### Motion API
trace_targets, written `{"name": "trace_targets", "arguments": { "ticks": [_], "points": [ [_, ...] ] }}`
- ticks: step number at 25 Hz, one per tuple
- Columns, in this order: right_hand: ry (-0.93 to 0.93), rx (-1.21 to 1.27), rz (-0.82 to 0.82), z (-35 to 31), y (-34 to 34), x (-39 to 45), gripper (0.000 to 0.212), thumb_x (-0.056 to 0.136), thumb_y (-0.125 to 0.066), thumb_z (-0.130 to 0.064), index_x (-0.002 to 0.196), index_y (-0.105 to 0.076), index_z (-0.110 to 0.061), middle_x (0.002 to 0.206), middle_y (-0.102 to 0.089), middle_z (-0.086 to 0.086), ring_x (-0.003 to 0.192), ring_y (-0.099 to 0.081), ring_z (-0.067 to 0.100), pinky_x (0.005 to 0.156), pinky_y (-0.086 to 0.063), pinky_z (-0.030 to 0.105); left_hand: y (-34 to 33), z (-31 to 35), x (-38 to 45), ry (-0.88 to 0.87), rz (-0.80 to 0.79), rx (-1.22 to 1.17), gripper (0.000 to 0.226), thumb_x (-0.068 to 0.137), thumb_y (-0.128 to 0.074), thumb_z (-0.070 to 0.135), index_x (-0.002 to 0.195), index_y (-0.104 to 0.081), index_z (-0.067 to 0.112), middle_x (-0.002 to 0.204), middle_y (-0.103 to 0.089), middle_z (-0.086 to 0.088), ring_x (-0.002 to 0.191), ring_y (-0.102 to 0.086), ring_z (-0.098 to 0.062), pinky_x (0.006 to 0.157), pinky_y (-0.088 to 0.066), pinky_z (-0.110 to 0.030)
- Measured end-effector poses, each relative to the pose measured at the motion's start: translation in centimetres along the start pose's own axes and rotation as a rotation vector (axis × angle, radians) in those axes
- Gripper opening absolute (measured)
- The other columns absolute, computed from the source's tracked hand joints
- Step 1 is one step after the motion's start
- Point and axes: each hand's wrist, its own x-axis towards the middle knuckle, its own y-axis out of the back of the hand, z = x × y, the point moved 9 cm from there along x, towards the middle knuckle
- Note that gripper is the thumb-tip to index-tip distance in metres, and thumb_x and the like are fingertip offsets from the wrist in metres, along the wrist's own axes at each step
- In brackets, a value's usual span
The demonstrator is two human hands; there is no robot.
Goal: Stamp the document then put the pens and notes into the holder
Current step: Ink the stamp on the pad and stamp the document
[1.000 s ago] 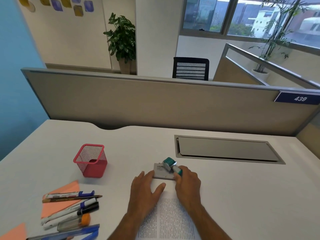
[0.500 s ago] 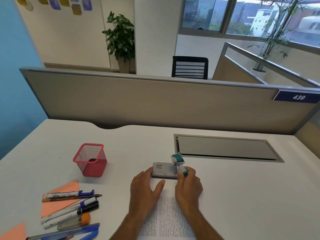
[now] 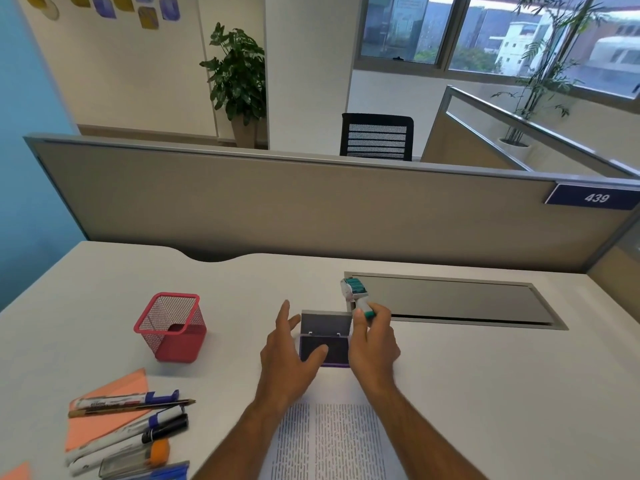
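My right hand grips the handle of a teal and white stamp, raised and tilted above the desk. Just left of it an ink pad case lies with its grey lid standing up and the dark purple pad showing. My left hand hovers over the pad's left side, fingers spread and empty. The printed document lies between my forearms. A red mesh holder stands to the left. Several pens and markers rest on orange notes at the lower left.
A grey cable hatch is set into the white desk behind the stamp. A beige partition closes the desk's far side. Another orange note peeks in at the bottom left corner.
The ink pad's lid has swung up, so the purple pad is exposed. My right hand has lifted the stamp higher and to the right. My left hand's fingers have spread.
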Motion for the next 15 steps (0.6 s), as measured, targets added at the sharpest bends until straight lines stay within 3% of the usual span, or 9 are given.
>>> {"name": "trace_targets", "arguments": {
  "ticks": [2,5,9,12,15],
  "points": [
    [0.007,0.050,-0.017,-0.1,0.1,0.9,0.032,0.093,-0.043,-0.045,0.116,-0.045,-0.023,0.118,-0.063,0.004,0.092,-0.062,0.019,0.086,-0.054,0.045,-0.2,-0.8,1.0,0.015,-0.076,0.065,0.098,0.073,-0.075,0.053,0.147,-0.012,0.043,0.153,-0.035,0.009,0.135,-0.042,-0.021,0.112,-0.036,-0.048],
    [0.135,0.056,-0.023,-1.1,1.2,1.7,0.034,0.092,-0.052,-0.037,0.120,-0.051,-0.017,0.115,-0.065,0.003,0.095,-0.063,0.017,0.078,-0.056,0.026,0.3,-2.3,1.8,0.005,-0.139,0.296,0.090,0.071,-0.070,0.064,0.145,-0.024,0.040,0.153,-0.035,0.009,0.136,-0.039,-0.018,0.112,-0.033,-0.042],
    [0.386,-0.108,-0.103,-3.4,0.7,1.0,0.031,0.092,-0.050,-0.040,0.112,-0.059,-0.018,0.097,-0.068,-0.003,0.081,-0.061,0.012,0.071,-0.055,0.022,0.4,-2.6,1.7,-0.075,-0.186,0.498,0.082,0.070,-0.060,0.075,0.140,-0.036,0.040,0.144,-0.045,0.012,0.128,-0.043,-0.013,0.109,-0.034,-0.036],
    [0.468,-0.227,-0.178,-4.2,-1.1,-0.2,0.030,0.093,-0.048,-0.044,0.107,-0.060,-0.021,0.092,-0.069,-0.003,0.075,-0.057,0.010,0.067,-0.047,0.014,0.0,-1.7,1.5,-0.163,-0.194,0.624,0.077,0.071,-0.050,0.079,0.137,-0.041,0.040,0.135,-0.051,0.013,0.119,-0.047,-0.011,0.103,-0.036,-0.032],
    [0.521,-0.297,-0.200,-4.3,-2.3,-0.9,0.031,0.093,-0.046,-0.048,0.103,-0.060,-0.023,0.089,-0.069,-0.004,0.073,-0.058,0.010,0.069,-0.048,0.016,0.0,-1.4,1.6,-0.202,-0.178,0.668,0.075,0.072,-0.049,0.080,0.135,-0.046,0.039,0.128,-0.056,0.011,0.113,-0.049,-0.012,0.097,-0.038,-0.033]
  ]
}}
